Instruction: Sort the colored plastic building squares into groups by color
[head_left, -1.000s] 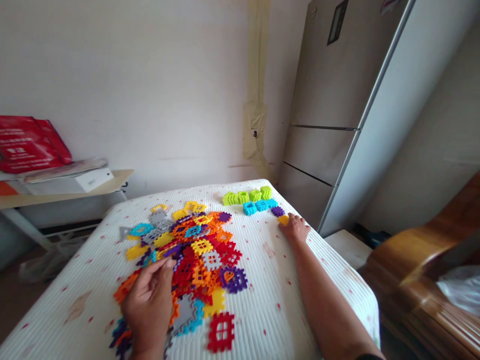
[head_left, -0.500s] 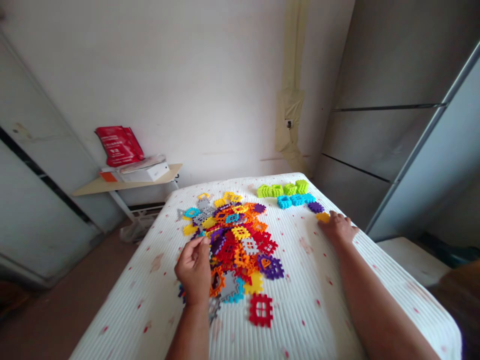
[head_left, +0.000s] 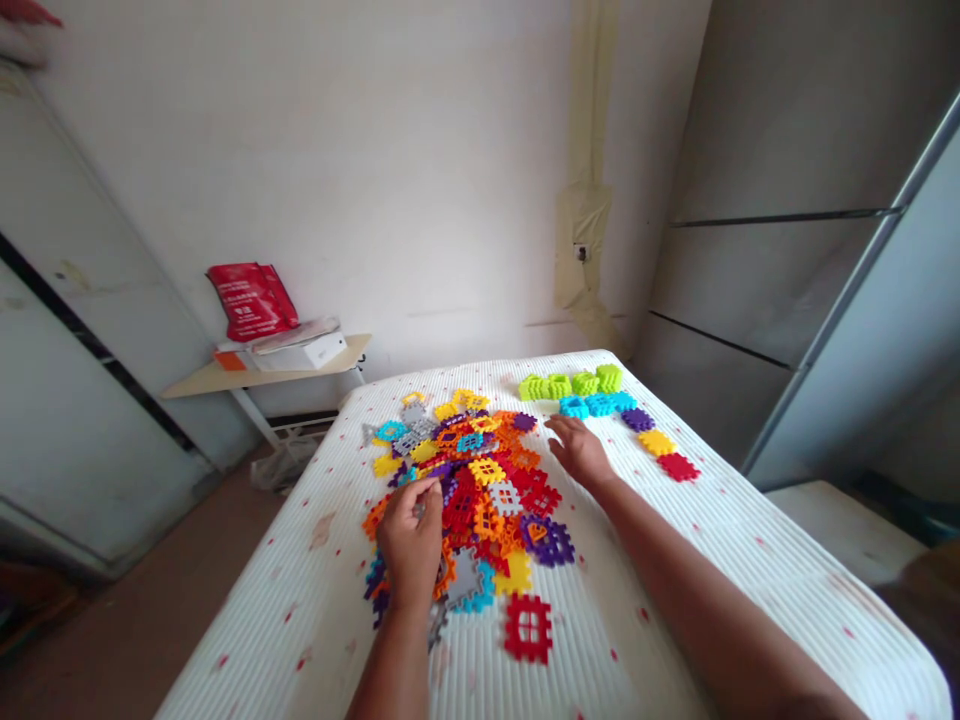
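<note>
A heap of flat, toothed plastic tiles (head_left: 480, 485) in orange, red, yellow, purple, grey and blue lies on the white ribbed cover (head_left: 705, 560). My left hand (head_left: 411, 540) rests on the heap's near left side, fingers pinched on a small piece I cannot make out. My right hand (head_left: 579, 450) lies flat with fingers spread just right of the heap. Beyond it run sorted rows: green tiles (head_left: 571, 383), blue tiles (head_left: 597, 404), then a purple tile (head_left: 638, 419), a yellow tile (head_left: 658, 441) and a red tile (head_left: 679, 466). One red tile (head_left: 528, 628) lies alone at the near edge.
A low wooden shelf (head_left: 262, 372) with a red bag (head_left: 251, 298) and a white box stands against the wall at the left. A tall grey fridge (head_left: 795, 240) rises at the right. The covered surface drops off at its left and right edges.
My right hand has drawn back from the far right edge to beside the heap, leaving a red tile after the yellow one. My left hand shifted slightly on the heap.
</note>
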